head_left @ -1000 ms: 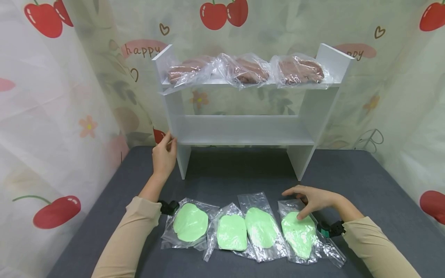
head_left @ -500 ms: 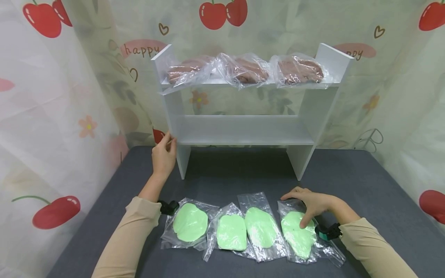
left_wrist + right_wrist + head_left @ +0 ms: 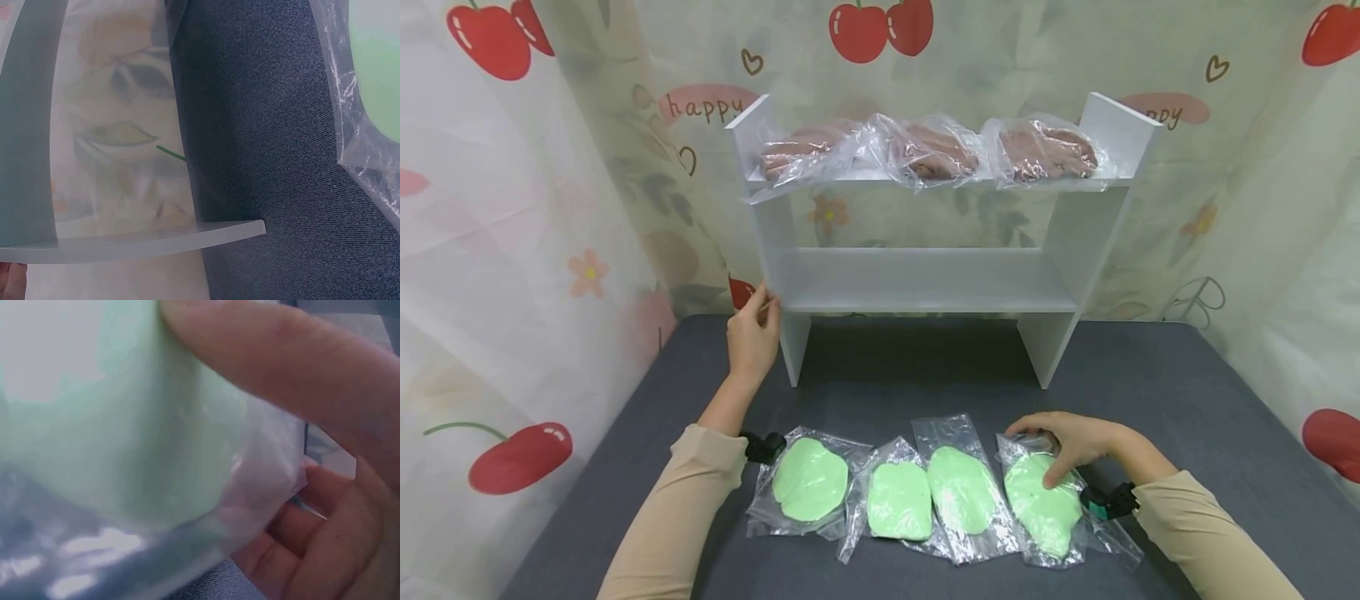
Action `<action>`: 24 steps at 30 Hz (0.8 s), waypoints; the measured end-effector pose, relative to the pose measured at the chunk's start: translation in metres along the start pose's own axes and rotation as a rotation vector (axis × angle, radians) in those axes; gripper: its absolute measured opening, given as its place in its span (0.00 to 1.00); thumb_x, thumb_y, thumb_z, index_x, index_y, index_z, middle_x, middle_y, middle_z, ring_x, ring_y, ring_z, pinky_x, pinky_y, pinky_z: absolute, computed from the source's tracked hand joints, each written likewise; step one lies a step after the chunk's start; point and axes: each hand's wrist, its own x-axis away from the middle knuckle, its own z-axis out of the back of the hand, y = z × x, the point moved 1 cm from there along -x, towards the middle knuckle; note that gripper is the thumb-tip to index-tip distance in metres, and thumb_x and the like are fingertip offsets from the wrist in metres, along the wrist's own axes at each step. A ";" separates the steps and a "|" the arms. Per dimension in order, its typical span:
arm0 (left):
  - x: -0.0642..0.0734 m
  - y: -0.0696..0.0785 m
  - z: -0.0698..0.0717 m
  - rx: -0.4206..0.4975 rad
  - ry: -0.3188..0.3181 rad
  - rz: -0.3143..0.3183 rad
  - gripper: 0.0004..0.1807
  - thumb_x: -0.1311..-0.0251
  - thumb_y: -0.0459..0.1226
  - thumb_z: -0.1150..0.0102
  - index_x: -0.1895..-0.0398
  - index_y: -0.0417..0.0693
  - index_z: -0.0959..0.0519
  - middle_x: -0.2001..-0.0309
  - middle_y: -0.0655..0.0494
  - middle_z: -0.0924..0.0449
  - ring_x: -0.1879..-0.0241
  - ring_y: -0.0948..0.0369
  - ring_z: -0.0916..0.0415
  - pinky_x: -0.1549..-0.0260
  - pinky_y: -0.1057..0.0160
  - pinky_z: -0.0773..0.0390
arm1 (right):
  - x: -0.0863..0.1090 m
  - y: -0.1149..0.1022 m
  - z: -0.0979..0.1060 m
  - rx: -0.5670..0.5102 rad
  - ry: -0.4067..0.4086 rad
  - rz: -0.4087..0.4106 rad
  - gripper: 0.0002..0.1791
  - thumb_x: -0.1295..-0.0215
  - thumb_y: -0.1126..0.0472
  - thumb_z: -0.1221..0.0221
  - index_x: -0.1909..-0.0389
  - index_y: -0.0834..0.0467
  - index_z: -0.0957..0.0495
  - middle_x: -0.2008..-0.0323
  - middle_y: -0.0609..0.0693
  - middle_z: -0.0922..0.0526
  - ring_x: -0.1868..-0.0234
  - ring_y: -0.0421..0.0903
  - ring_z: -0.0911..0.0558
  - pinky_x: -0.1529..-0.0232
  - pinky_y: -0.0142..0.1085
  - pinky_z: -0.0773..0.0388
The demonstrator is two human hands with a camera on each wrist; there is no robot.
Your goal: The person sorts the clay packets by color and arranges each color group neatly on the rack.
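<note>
In the head view, my right hand (image 3: 1086, 442) holds the rightmost clear plastic bag, with a flat light-green dough-like slab (image 3: 1043, 508) inside. The right wrist view shows the thumb (image 3: 262, 356) across the top of the slab and the other fingers curled under the bag's edge. My left hand (image 3: 752, 337) rests its fingertips against the outer left side of a white shelf unit (image 3: 925, 283); in the left wrist view only a bit of the fingers (image 3: 12, 281) shows, beside the panel. To the left of the held bag lie more bagged green slabs (image 3: 901, 502).
Three bagged brown lumps (image 3: 936, 150) lie on the shelf's top board. The shelf stands toward the back of the dark grey table (image 3: 917, 367). A cherry-print curtain (image 3: 887, 50) hangs behind and at both sides. The bags in front overlap at their edges.
My right hand has lowered its fingers around the far edge of the rightmost bag, which now lifts slightly there. The left hand stays at the shelf's side.
</note>
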 end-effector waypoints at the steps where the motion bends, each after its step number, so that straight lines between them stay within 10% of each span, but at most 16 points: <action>1: 0.000 0.000 0.000 -0.001 -0.001 0.002 0.21 0.34 0.33 0.49 0.37 0.45 0.29 0.50 0.37 0.20 0.53 0.46 0.20 0.57 0.47 0.20 | 0.000 0.001 0.000 -0.008 -0.002 0.005 0.43 0.53 0.54 0.29 0.36 0.62 0.36 0.44 0.64 0.32 0.74 0.36 0.37 0.74 0.30 0.34; 24: 0.000 0.000 0.000 0.003 -0.002 -0.005 0.22 0.35 0.34 0.49 0.37 0.46 0.29 0.49 0.39 0.21 0.53 0.46 0.19 0.58 0.48 0.19 | 0.003 -0.003 0.021 0.000 0.104 0.125 0.36 0.44 0.54 0.36 0.34 0.57 0.36 0.47 0.60 0.27 0.86 0.31 0.49 0.82 0.26 0.37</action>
